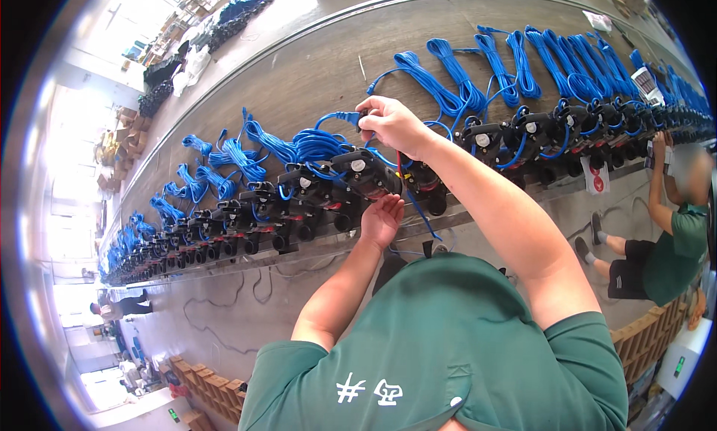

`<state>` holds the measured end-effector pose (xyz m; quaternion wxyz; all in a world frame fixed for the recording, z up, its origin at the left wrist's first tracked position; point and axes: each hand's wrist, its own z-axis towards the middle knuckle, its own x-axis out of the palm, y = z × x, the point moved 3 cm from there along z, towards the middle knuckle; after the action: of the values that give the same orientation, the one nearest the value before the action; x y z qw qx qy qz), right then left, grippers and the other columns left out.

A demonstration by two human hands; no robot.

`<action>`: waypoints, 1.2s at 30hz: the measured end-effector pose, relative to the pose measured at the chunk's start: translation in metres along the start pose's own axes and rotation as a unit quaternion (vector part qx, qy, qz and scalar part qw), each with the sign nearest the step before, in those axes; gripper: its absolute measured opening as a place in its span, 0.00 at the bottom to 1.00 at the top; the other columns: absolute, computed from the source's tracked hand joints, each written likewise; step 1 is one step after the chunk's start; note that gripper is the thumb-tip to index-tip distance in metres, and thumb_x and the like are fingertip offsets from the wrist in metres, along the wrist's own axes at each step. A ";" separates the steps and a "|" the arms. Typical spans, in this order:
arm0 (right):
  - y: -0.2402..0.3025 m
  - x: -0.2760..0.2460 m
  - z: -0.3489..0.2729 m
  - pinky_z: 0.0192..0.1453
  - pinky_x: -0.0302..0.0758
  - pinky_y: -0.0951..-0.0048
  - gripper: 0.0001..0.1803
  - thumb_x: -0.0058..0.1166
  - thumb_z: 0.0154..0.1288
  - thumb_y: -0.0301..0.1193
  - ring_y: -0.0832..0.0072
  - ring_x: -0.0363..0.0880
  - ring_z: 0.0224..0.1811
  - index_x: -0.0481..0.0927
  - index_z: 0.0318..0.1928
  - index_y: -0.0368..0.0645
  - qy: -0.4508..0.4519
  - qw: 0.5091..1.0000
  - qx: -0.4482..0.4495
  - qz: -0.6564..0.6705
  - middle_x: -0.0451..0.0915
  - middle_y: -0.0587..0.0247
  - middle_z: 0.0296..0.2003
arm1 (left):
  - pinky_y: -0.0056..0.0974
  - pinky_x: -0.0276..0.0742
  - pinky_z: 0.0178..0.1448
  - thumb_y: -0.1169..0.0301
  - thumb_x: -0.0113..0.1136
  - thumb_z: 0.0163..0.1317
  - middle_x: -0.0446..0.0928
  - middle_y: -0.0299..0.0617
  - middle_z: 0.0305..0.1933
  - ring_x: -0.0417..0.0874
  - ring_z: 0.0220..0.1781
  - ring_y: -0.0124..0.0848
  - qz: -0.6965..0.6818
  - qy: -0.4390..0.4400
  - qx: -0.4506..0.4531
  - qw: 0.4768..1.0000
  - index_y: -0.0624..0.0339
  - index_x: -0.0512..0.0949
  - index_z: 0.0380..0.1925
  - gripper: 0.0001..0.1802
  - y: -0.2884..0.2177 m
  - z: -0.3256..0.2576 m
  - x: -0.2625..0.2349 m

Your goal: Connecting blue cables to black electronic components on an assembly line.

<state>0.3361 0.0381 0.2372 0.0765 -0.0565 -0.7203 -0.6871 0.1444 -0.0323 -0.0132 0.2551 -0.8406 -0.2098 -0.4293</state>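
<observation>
While a dark plug point(364, 121) is sitting just above the middle of the frame, the right hand point(396, 126) is clamping it between thumb and bent fingers. A blue cable point(346, 116) is running left from it in a short arch; the grip is probably on the stiff end because this is holding it clear of the blue coil point(317, 145) lying lower left. Just below the plug, mid-frame, a black tool point(362, 169) is lying near the bench edge. The left hand point(382, 220) is sitting under its lower end, fingers close together and slightly curled, seemingly touching; can't tell if they're clamping anything. Likely they're steadying the tool.

Right forearm is slanting in from lower right, elbow out wide; left forearm is rising from bottom center, elbow bent, palm side partly showing.

Further out, a red wire point(399, 162) is hanging right of the tool. More black tools point(526, 136) are lining the brown bench point(321, 76) left and right, blue bundles point(489, 69) lying behind them, presumably so each cord is sitting by its own tool. At far right, a co-worker point(683, 252) is standing at the same row.
</observation>
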 end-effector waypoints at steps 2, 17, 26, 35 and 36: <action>-0.003 -0.001 0.002 0.27 0.65 0.83 0.20 0.57 0.69 0.27 0.87 0.74 0.28 0.76 0.59 0.35 -0.003 1.000 -0.004 -0.004 0.83 0.65 0.32 | 0.47 0.83 0.61 0.68 0.53 0.73 0.86 0.48 0.50 0.86 0.54 0.45 -0.001 -0.002 -0.016 1.000 0.62 0.82 0.45 0.12 0.000 0.000 0.000; -0.005 -0.001 -0.003 0.27 0.67 0.83 0.26 0.55 0.74 0.27 0.89 0.71 0.25 0.69 0.69 0.33 0.038 0.997 -0.056 0.047 0.87 0.62 0.39 | 0.45 0.77 0.50 0.84 0.61 0.59 0.80 0.50 0.42 0.81 0.43 0.45 0.646 0.140 0.637 0.397 0.64 0.77 0.40 0.10 -0.076 -0.091 0.239; 0.018 -0.018 -0.022 0.56 0.79 0.68 0.25 0.57 0.72 0.33 0.70 0.86 0.48 0.76 0.63 0.29 -0.029 0.989 0.017 -0.145 0.88 0.50 0.45 | 0.52 0.73 0.47 0.62 0.52 0.73 0.79 0.53 0.35 0.79 0.39 0.55 0.818 0.087 0.444 0.356 0.62 0.76 0.33 0.15 -0.135 0.002 0.256; 0.043 -0.083 -0.040 0.31 0.71 0.76 0.14 0.64 0.68 0.35 0.83 0.76 0.27 0.88 0.43 0.35 0.057 0.962 0.129 -0.234 0.86 0.65 0.31 | 0.47 0.81 0.48 0.61 0.69 0.63 0.85 0.52 0.44 0.86 0.46 0.53 0.844 0.181 0.392 0.318 0.60 0.78 0.55 0.24 -0.100 -0.025 0.288; 0.043 -0.087 -0.042 0.30 0.70 0.77 0.14 0.64 0.70 0.37 0.84 0.74 0.26 0.87 0.42 0.36 0.059 0.961 0.131 -0.237 0.84 0.67 0.29 | 0.48 0.82 0.48 0.60 0.70 0.63 0.85 0.52 0.46 0.87 0.46 0.53 0.847 0.175 0.401 0.304 0.60 0.78 0.55 0.24 -0.098 -0.025 0.288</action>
<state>0.4313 0.0000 0.2643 -0.0392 0.1668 -0.7911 -0.5872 0.2300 0.0675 0.2624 0.8145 -0.2556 0.5204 0.0229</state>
